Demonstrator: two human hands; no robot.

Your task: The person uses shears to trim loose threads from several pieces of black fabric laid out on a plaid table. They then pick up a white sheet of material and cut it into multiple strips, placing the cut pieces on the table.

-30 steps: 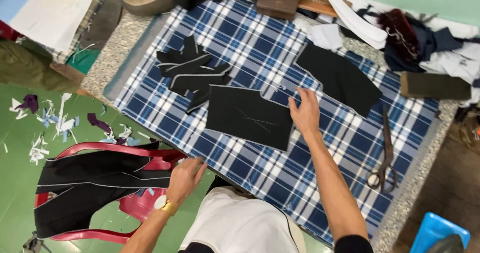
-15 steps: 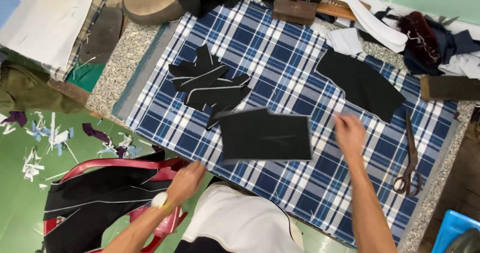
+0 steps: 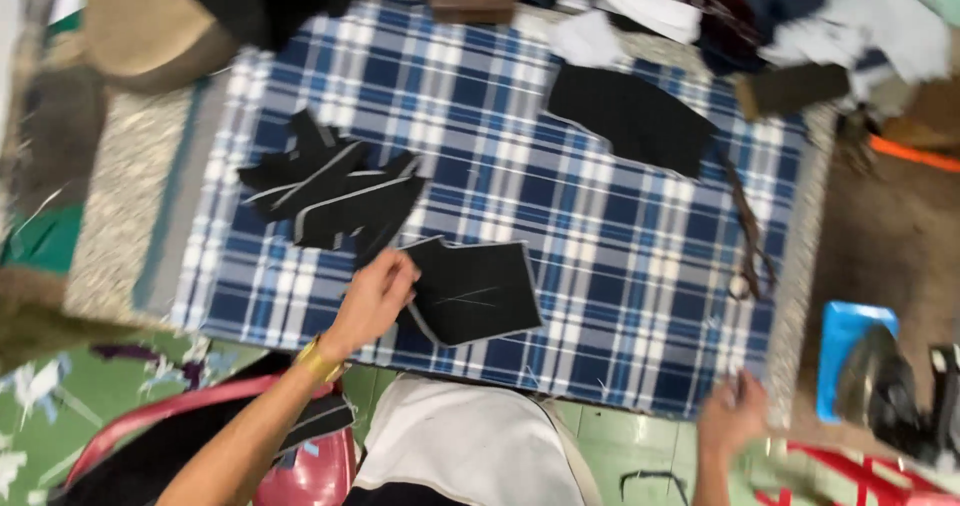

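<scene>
A blue and white plaid cloth (image 3: 600, 226) covers the table. On its near part lies a black fabric piece (image 3: 480, 291) with a pale edge and chalk lines. My left hand (image 3: 372, 298), with a gold watch on the wrist, has its fingers closed on that piece's left corner. My right hand (image 3: 733, 414) is blurred at the cloth's front right edge, apart from the piece, with nothing seen in it. A pile of black cut pieces (image 3: 330, 188) lies to the left. Another black piece (image 3: 630, 116) lies at the back right.
Scissors (image 3: 745, 241) lie on the cloth's right side. A red plastic chair (image 3: 310, 461) with a black garment stands at the lower left. A blue box (image 3: 850, 341) sits on the floor at the right. Heaped fabrics (image 3: 800, 26) line the back.
My left hand came up from the garment on the red chair to the black piece's corner. My right hand left the piece and drew back to the front right edge. The view swung right.
</scene>
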